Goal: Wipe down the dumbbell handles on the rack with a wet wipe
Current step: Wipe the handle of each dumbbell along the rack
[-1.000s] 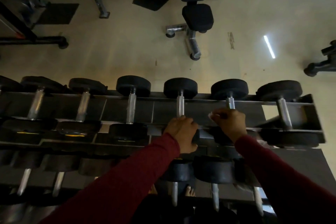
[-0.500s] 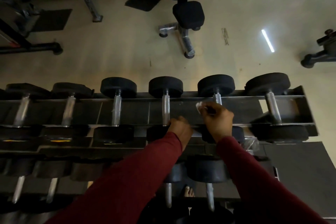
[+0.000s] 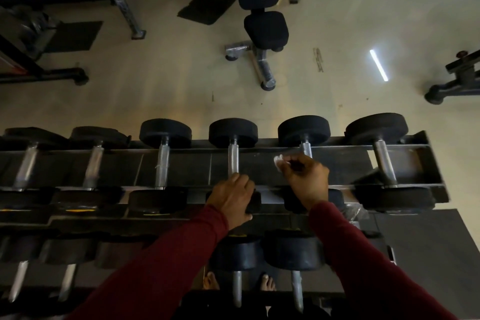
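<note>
While right hand (image 3: 305, 180) pinches wet wipe (image 3: 278, 161) on handle (image 3: 305, 148), left hand (image 3: 231, 196) grips dumbbell head (image 3: 253, 201); rack (image 3: 337, 163), beige floor (image 3: 337, 8).

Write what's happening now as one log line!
right hand: wet wipe on dumbbell handle | left hand: grips neighbouring dumbbell's near end

both arms reach forward in dark red sleeves. the left hand (image 3: 232, 196) lies knuckles up, fingers curled over and gripping a dumbbell end (image 3: 253, 201). the right hand (image 3: 306, 179) is further forward, fingers curled, pinching a wet wipe (image 3: 279, 161).
</note>
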Tool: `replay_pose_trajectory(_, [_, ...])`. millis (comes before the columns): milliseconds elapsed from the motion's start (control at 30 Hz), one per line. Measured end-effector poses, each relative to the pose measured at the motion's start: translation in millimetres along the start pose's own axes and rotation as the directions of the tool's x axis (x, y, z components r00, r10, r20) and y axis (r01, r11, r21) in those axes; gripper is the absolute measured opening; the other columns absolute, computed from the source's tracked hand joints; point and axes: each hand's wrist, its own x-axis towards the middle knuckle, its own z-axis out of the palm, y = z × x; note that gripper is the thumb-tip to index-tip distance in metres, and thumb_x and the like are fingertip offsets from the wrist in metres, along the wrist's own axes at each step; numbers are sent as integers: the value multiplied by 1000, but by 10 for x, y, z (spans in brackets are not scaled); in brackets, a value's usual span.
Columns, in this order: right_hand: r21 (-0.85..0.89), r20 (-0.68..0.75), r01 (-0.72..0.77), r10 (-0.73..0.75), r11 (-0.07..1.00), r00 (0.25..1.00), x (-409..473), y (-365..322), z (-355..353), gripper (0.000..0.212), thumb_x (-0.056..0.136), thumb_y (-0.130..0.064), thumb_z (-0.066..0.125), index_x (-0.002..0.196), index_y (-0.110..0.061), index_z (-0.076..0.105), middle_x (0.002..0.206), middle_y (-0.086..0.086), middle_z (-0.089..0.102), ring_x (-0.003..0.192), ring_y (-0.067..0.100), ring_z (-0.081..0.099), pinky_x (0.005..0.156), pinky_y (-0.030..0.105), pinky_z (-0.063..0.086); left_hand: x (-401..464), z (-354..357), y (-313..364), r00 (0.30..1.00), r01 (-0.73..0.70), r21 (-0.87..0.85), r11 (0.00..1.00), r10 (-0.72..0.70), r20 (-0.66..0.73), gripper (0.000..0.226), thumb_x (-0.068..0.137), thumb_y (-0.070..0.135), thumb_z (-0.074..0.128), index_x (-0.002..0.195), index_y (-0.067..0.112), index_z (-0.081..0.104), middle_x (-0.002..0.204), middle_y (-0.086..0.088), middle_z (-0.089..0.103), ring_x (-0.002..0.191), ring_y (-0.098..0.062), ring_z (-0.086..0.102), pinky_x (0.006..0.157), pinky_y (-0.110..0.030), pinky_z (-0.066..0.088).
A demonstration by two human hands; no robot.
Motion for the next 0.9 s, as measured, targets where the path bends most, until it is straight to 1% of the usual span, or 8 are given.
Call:
replay_pose_trajectory(133, [14, 51, -15, 15, 1000, 999, 0, -28, -37, 13, 85, -36, 76, 92, -25, 75, 85, -15, 74, 82, -9, 68, 77, 2, 48, -59, 2, 57, 999, 39, -41, 998, -40, -32, 68, 72, 49, 79, 124, 18, 49, 125, 0, 48, 120, -22, 43, 93, -39, 50])
replay_pose_trajectory(200, [-11, 106, -37, 38, 999, 994, 10, -30, -41, 14, 85, -37, 76, 94, -26, 75, 89, -15, 74, 85, -10, 67, 79, 5, 49, -154, 19, 30, 993, 98, -193, 976, -108, -40, 74, 67, 50, 82, 127, 23, 49, 128, 3, 47, 122, -19, 42, 98, -39, 47])
replay_pose_trajectory(300, [-92, 168, -33, 49, 995, 985, 38, -30, 15, 13, 87, -34, 74, 97, -27, 73, 95, -12, 73, 91, -4, 66, 92, 19, 49, -381, 13, -100, 961, 221, -540, 812, -275, -21, 77, 68, 49, 83, 135, 31, 48, 133, 10, 46, 124, -12, 42, 104, -28, 38])
replay_pose_trajectory(367, [-148, 243, 10, 27, 989, 970, 75, -41, 145, 15, 89, -34, 72, 101, -26, 73, 101, -8, 73, 97, 3, 66, 97, 27, 49, -535, 17, -217, 924, 289, -646, 707, -383, -6, 77, 71, 45, 83, 139, 29, 51, 136, 10, 50, 127, -11, 44, 105, -22, 32])
replay_pose_trajectory(467, [-167, 295, 2, 48, 986, 954, 147, -129, 517, 18, 85, -36, 76, 101, -27, 75, 103, -6, 75, 95, 2, 66, 97, 27, 51, -669, 32, -318, 875, 342, -749, 568, -484, 33, 75, 68, 43, 86, 136, 26, 59, 138, 4, 59, 125, -10, 53, 111, -29, 39])
replay_pose_trajectory(600, [-174, 209, -85, 122, 981, 970, 335, -269, 1058, 18, 85, -38, 75, 99, -28, 77, 99, -5, 76, 98, 10, 69, 97, 29, 51, -637, -86, -292, 847, 412, -758, 507, -519, 113, 72, 66, 30, 88, 133, 25, 62, 136, 2, 61, 123, -14, 56, 110, -33, 42])
replay_pose_trajectory(733, [-114, 96, -139, 151, 984, 984, 497, -352, 1211, 18, 81, -37, 80, 92, -22, 79, 93, 2, 78, 93, 17, 71, 94, 37, 55, -626, -143, -263, 855, 420, -727, 544, -505, 117, 65, 72, 26, 84, 133, 23, 61, 134, 0, 61, 120, -16, 57, 106, -33, 45])
replay_pose_trajectory(900, [-307, 302, 41, 57, 951, 951, 244, -252, 1094, 9, 87, -31, 75, 87, -23, 77, 89, -3, 76, 82, 5, 70, 86, 30, 59, -655, -191, -254, 852, 430, -705, 564, -512, 111, 66, 74, 28, 83, 135, 22, 60, 131, -1, 63, 117, -17, 59, 106, -30, 44])
